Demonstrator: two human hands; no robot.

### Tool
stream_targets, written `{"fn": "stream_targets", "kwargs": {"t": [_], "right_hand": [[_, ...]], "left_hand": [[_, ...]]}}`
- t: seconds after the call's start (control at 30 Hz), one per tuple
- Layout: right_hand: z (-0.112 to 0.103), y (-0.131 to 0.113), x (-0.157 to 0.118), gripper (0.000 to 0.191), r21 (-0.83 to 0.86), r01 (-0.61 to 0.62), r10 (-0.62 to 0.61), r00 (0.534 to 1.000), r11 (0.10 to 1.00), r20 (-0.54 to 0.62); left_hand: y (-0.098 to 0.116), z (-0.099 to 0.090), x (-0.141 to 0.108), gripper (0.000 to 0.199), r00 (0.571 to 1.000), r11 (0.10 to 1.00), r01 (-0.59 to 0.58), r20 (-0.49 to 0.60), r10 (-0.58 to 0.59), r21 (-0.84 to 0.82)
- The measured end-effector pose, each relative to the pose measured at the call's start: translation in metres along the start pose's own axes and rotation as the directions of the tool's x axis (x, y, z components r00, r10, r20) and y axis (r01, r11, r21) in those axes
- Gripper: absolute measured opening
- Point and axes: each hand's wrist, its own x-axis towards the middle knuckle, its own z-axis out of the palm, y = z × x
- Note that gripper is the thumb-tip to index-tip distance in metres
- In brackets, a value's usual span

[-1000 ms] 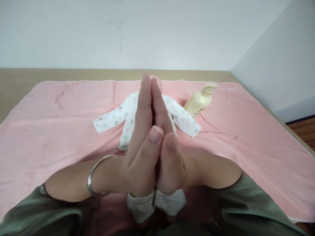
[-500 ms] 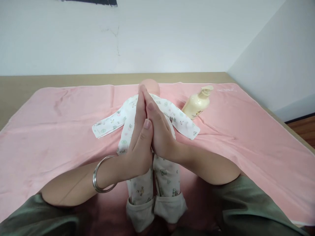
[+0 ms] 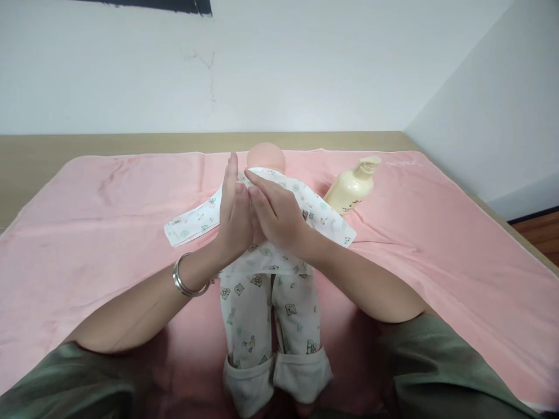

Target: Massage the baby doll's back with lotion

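Note:
My left hand, with silver bangles on its wrist, is held upright with the fingers stretched out. Against its palm side lies my right hand, flat and slanting up to the left. The palms meet in part, and I see nothing held between them. Beneath and beyond them a baby doll lies stretched out on a pink blanket. It wears a white printed top and matching trousers with turned-up cuffs. My hands hide part of its chest. No facial features show on its bald head.
A cream pump bottle leans or lies beside the doll's sleeve on the right. The blanket covers most of a wooden surface, which meets a white wall at the back. Green fabric shows at the lower corners.
My hands have shifted against each other: the right has slid lower and tilted left, and the left has moved left. More of the doll's top now shows below them.

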Motion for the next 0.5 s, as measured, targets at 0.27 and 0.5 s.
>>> {"fn": "stream_targets", "kwargs": {"t": [0.27, 0.5], "right_hand": [[0.016, 0.039, 0.008, 0.054, -0.341, -0.044, 0.054, 0.998, 0.939, 0.018], [0.003, 0.063, 0.008, 0.052, -0.316, -0.133, 0.133, 0.991, 0.939, -0.024]], "left_hand": [[-0.03, 0.014, 0.009, 0.058, 0.996, 0.99, 0.074, 0.044, -0.079, 0.117], [-0.045, 0.012, 0.016, 0.047, 0.991, 0.971, 0.112, 0.051, -0.125, 0.21]]}}
